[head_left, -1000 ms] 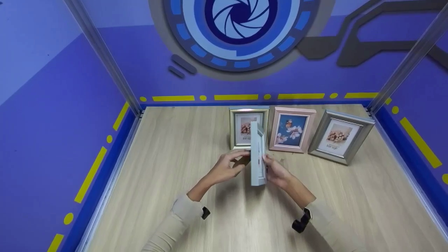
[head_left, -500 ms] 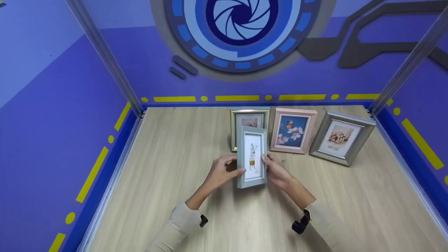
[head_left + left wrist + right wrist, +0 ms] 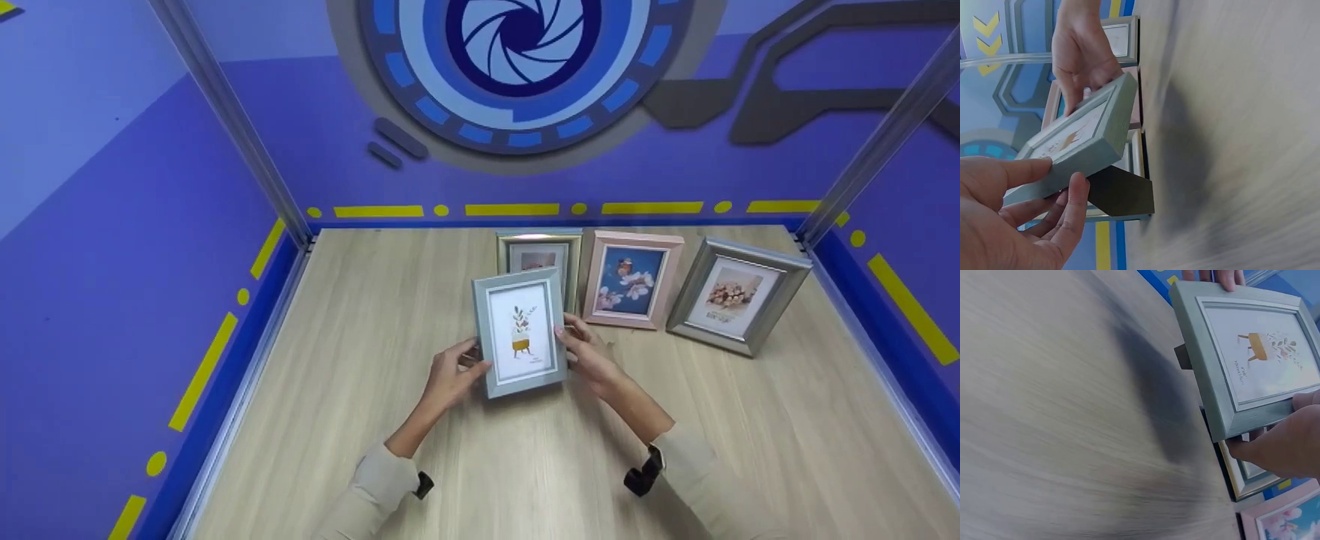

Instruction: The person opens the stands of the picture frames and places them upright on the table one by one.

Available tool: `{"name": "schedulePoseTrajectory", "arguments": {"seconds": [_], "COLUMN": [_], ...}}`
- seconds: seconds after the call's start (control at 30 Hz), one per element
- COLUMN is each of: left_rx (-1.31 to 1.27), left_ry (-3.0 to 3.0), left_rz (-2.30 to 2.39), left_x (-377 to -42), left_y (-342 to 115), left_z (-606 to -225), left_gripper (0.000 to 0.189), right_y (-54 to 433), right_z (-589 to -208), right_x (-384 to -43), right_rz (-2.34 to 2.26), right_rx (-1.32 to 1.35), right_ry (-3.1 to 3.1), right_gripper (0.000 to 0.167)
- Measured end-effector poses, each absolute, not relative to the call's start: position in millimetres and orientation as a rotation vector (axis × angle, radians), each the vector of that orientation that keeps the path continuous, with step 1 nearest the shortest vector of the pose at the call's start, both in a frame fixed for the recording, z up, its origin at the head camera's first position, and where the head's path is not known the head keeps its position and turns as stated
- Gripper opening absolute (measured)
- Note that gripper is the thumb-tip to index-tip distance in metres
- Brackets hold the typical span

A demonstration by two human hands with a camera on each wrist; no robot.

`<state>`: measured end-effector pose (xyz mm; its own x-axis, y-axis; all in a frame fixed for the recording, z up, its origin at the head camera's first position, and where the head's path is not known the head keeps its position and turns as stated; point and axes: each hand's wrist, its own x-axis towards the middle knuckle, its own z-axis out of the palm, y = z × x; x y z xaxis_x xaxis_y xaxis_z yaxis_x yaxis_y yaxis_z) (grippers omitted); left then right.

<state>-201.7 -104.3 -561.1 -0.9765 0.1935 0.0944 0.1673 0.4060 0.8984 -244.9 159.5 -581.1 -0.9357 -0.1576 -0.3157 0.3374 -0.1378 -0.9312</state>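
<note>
Between both hands, a pale grey-green picture frame (image 3: 485, 330) with a plant drawing is held up, its picture towards the head camera. My left hand (image 3: 451, 376) grips its left edge, thumb on the front and fingers behind. The right hand (image 3: 595, 358) grips the right edge the same way. A dark support leg (image 3: 1123, 191) sticks out from its back in the left wrist view. Right behind it stands a gold picture frame (image 3: 574, 259), partly hidden. In the right wrist view the frame's lower edge is above its shadow on the table.
To the right of the gold one stand a pink picture frame (image 3: 669, 281) with blossoms and a silver-grey picture frame (image 3: 765, 300), turned at an angle. All rest on a wood-grain table (image 3: 360, 315) enclosed by blue-purple panels (image 3: 270, 135) with metal posts.
The held picture frame has turned from edge-on to face the head camera and shifted left. My left hand has moved left with it, its thumb now on the front edge.
</note>
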Motion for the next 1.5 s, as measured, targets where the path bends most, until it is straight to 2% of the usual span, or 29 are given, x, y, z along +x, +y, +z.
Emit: {"name": "schedulePoseTrajectory", "arguments": {"seconds": [0.13, 0.4, 0.7, 0.9, 1.33, 1.5], "left_rx": [0.223, 0.014, -0.076, -0.116, -0.276, -0.282], "left_ry": [2.573, 2.616, 2.603, 2.587, 2.658, 2.720], "left_rz": [1.729, 1.749, 1.789, 1.833, 1.877, 1.887], "left_x": [-204.8, -213.3, -221.2, -226.7, -245.8, -259.0], "left_y": [-109.8, -114.9, -131.0, -147.1, -171.8, -175.5], "left_z": [-566.0, -571.8, -575.3, -577.8, -593.5, -599.4], "left_gripper": [0.044, 0.046, 0.043, 0.044, 0.045, 0.044], "right_y": [153.9, 138.3, 114.0, 96.0, 59.2, 51.7], "right_z": [-578.4, -575.8, -575.3, -571.1, -574.9, -573.8], "right_x": [-249.6, -254.2, -262.3, -268.5, -284.7, -296.4], "right_rz": [-2.103, -2.154, -2.184, -2.134, -1.957, -1.893], "right_rx": [0.151, 0.065, 0.013, -0.114, -0.393, -0.379], "right_ry": [1.916, 2.077, 2.263, 2.317, 2.273, 2.219], "right_gripper": [0.051, 0.043, 0.042, 0.043, 0.064, 0.073]}}
